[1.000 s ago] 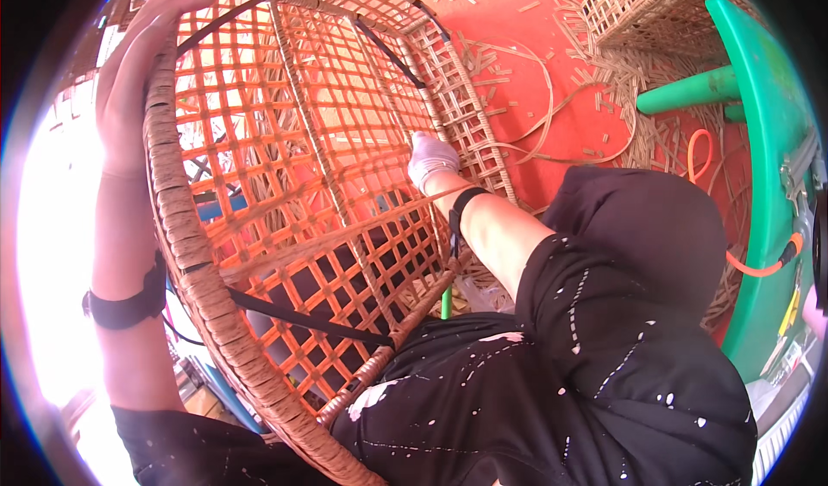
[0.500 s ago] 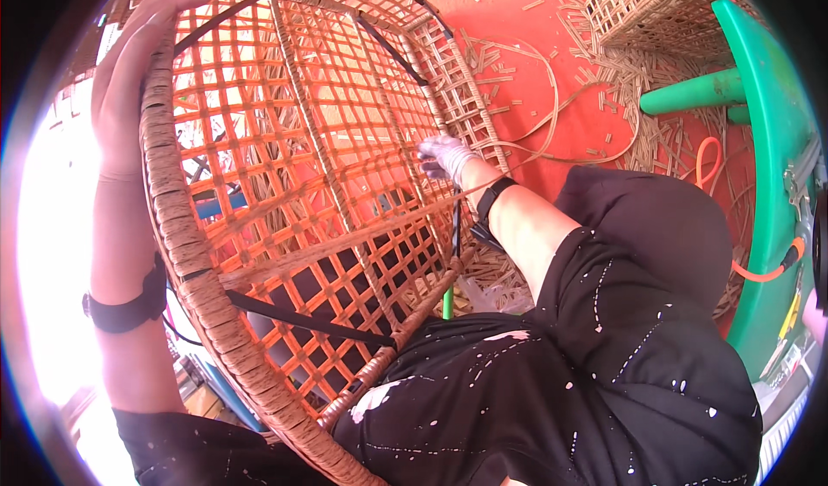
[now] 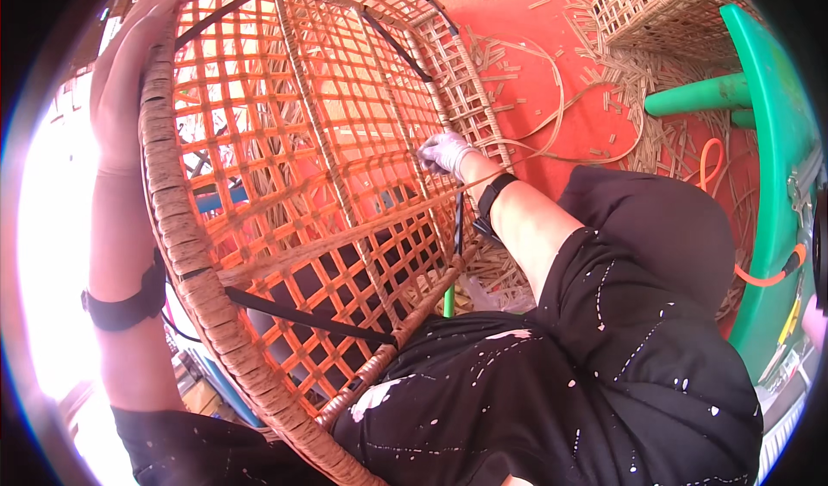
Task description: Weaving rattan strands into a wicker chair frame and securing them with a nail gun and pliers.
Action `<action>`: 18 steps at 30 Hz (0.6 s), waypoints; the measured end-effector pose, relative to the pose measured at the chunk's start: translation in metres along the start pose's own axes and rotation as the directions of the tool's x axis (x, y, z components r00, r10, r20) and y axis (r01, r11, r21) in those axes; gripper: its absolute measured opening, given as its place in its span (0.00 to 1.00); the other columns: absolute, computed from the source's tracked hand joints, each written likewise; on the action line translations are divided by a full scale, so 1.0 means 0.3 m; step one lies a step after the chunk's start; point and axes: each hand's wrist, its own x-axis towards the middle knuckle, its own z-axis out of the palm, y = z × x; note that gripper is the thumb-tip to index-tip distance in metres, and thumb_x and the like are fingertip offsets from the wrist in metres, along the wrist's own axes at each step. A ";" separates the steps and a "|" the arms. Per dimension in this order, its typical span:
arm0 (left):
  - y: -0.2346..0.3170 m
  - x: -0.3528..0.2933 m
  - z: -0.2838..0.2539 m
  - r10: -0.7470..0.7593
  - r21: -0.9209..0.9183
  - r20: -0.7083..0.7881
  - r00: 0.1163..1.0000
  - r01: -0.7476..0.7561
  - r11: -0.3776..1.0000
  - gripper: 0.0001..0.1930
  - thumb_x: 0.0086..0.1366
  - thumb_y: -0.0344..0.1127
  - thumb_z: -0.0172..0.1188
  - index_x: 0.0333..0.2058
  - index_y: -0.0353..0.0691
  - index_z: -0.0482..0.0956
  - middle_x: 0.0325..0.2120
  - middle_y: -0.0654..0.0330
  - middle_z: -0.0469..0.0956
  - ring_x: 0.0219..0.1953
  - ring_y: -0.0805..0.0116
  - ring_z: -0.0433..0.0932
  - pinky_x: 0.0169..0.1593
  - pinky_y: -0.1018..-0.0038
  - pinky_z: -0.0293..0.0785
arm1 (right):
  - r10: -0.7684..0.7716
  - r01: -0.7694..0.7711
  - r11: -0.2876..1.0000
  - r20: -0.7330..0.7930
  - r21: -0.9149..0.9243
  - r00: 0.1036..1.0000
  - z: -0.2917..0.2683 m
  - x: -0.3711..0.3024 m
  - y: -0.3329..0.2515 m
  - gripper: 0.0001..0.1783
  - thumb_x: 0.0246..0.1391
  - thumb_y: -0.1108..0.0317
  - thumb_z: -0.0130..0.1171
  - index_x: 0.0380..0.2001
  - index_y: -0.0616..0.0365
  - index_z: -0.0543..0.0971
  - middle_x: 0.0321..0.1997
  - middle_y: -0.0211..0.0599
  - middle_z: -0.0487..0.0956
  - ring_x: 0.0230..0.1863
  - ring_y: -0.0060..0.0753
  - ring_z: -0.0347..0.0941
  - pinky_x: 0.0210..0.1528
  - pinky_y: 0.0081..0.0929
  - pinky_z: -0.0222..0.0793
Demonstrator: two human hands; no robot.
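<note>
A large open-weave rattan basket (image 3: 177,227), tipped on its side, leans against my body with its thick wrapped rim to the left. My left hand (image 3: 142,50) grips that rim at the upper left, fingers bent over the edge. Inside, my right hand (image 3: 444,153), in a pale thin glove, touches the lattice near the far right corner. Its fingertips are pinched together; what lies between them is too small to make out. A long flat rattan strip (image 3: 362,227) crosses the opening from the rim, passes by my right wrist and loops out over the floor.
Short cut pieces of rattan (image 3: 621,98) are scattered over the red floor (image 3: 526,46). Another woven basket (image 3: 655,12) stands at the upper right. A green plastic stool (image 3: 763,184) lies tipped on the right beside an orange cable (image 3: 768,277). Black straps (image 3: 302,318) run across the basket.
My right hand's fingers have drawn together at the lattice, where they were more spread before. The loose strip has shifted slightly. My left hand stays on the rim.
</note>
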 end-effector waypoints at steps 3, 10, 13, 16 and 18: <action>-0.051 0.058 0.120 0.016 -0.113 -0.020 1.000 -0.018 0.993 0.21 0.69 0.34 0.35 0.48 0.25 0.73 0.55 0.46 0.70 0.64 0.52 0.61 0.67 0.59 0.54 | -0.062 -0.115 0.714 -0.226 -0.691 0.972 -0.229 0.057 0.092 0.12 0.51 0.60 0.61 0.34 0.55 0.83 0.30 0.39 0.82 0.29 0.38 0.78 0.31 0.33 0.74; -0.027 0.014 0.075 -0.011 -0.074 -0.040 0.999 0.008 0.997 0.20 0.71 0.36 0.37 0.49 0.26 0.71 0.54 0.46 0.71 0.63 0.51 0.62 0.67 0.59 0.54 | 0.252 -0.668 0.691 -0.775 -0.275 0.580 -0.599 -0.202 0.161 0.12 0.52 0.62 0.55 0.36 0.54 0.83 0.44 0.50 0.80 0.47 0.50 0.77 0.45 0.41 0.75; 0.008 -0.003 0.073 -0.033 -0.111 -0.105 0.994 0.021 0.994 0.19 0.69 0.34 0.38 0.46 0.25 0.73 0.52 0.45 0.72 0.61 0.51 0.65 0.66 0.62 0.55 | -0.189 -0.389 0.649 -0.634 -0.653 0.750 -0.510 -0.147 0.136 0.14 0.50 0.63 0.56 0.39 0.55 0.80 0.42 0.50 0.80 0.45 0.52 0.76 0.45 0.40 0.73; 0.040 -0.001 0.049 -0.129 -0.173 -0.155 0.979 0.102 0.980 0.19 0.66 0.33 0.39 0.44 0.23 0.75 0.49 0.46 0.74 0.59 0.52 0.67 0.65 0.65 0.55 | -0.391 0.097 0.704 -0.270 -0.704 0.880 -0.310 -0.011 0.135 0.23 0.48 0.69 0.55 0.50 0.54 0.76 0.50 0.51 0.75 0.50 0.50 0.73 0.52 0.38 0.70; -0.022 -0.043 0.052 -0.132 -0.147 -0.145 0.981 0.111 0.983 0.20 0.66 0.33 0.38 0.44 0.23 0.75 0.49 0.46 0.74 0.59 0.52 0.67 0.65 0.65 0.55 | -0.487 0.365 0.713 -0.049 -0.598 0.872 -0.132 -0.019 0.077 0.23 0.52 0.70 0.54 0.53 0.58 0.71 0.49 0.51 0.74 0.53 0.47 0.71 0.53 0.36 0.69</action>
